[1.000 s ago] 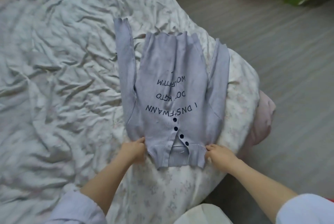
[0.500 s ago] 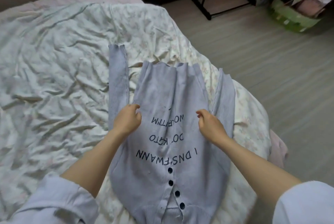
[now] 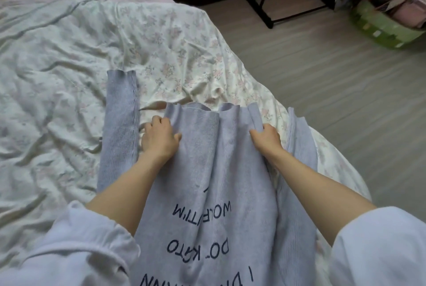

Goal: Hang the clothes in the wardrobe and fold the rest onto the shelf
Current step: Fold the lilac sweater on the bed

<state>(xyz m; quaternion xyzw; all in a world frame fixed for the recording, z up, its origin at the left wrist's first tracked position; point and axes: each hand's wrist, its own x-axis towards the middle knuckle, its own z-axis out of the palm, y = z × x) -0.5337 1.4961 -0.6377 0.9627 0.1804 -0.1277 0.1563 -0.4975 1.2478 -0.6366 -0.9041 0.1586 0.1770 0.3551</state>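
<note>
The lilac sweater lies flat on the bed, near its right edge, its long axis running straight away from the person, printed chest nearest and hem farthest. The left hand and right hand sit level at that far hem, fingers curled around its two corners. Both hands seem equally placed to draw the hem back toward the chest; beyond lies quilt.

Two bare arms show. Each has a pale blue-white sleeve pushed up, puffy and soft-looking.
</note>
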